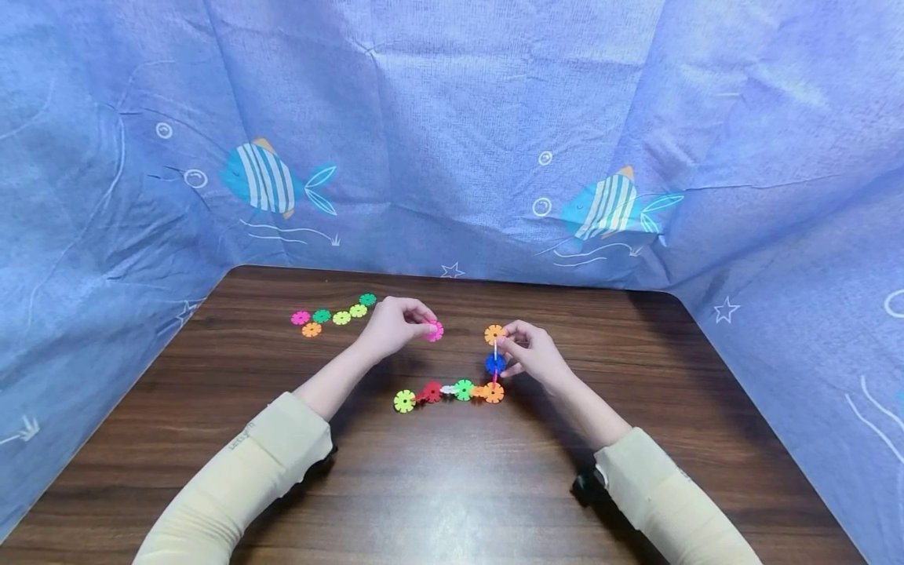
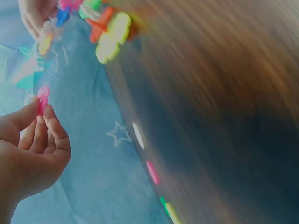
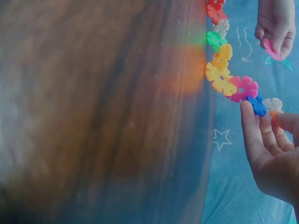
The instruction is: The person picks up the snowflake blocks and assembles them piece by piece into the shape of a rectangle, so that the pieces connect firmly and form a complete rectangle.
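Note:
Between the thumb and fingers of my left hand [image 1: 393, 327] is a pink notched snowflake disc [image 1: 437, 331], held above the table. My right hand [image 1: 537, 357] pinches the upper end of a chain of interlocked discs, near its orange end disc [image 1: 494, 334] and a white disc [image 3: 273, 104]. Below those come a blue disc [image 1: 494, 364], a pink one [image 3: 245, 88] and an orange corner disc [image 1: 493, 392]. From that corner the chain runs left through green [image 1: 463, 390] and red [image 1: 432, 392] discs to a yellow-green disc [image 1: 405, 402]. The pink disc and the chain are apart.
Loose discs lie at the table's back left: pink [image 1: 300, 318], orange [image 1: 311, 330], yellow-green [image 1: 342, 318] and green [image 1: 367, 300] among them. Blue cloth [image 1: 452, 141] printed with fish hangs behind and beside the brown wooden table [image 1: 452, 486].

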The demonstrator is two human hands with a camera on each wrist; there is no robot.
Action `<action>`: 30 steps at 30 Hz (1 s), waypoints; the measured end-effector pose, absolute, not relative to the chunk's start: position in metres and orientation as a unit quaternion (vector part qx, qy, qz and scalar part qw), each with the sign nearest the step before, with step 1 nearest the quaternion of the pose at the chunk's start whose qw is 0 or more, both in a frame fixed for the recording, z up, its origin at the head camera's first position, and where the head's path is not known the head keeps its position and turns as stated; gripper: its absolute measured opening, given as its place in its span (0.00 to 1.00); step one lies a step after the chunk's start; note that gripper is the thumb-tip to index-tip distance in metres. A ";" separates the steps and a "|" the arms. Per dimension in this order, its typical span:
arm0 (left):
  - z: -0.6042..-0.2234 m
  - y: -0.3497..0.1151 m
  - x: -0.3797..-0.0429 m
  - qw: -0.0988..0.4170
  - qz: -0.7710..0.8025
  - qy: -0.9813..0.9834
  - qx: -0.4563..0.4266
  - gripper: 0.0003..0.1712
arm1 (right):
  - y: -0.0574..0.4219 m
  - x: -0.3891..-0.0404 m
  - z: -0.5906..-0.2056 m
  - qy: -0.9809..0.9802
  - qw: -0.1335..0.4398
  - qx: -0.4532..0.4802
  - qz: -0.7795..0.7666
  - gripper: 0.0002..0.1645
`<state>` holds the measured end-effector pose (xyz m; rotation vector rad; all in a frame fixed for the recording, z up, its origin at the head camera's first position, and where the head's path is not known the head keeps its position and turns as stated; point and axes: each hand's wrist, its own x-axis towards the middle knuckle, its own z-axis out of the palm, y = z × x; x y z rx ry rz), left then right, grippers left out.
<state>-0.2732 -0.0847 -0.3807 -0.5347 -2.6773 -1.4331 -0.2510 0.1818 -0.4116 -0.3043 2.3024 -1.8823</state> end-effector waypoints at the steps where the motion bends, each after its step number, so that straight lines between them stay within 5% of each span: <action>1: -0.380 -0.082 -0.272 0.028 -0.469 -0.867 -0.169 0.06 | 0.181 -0.251 -0.412 0.768 0.073 -0.101 -0.628 0.15; 30: -0.386 -0.027 -0.264 -0.071 -0.620 -0.777 -0.079 0.08 | 0.173 -0.235 -0.386 0.807 0.030 -0.158 -0.569 0.09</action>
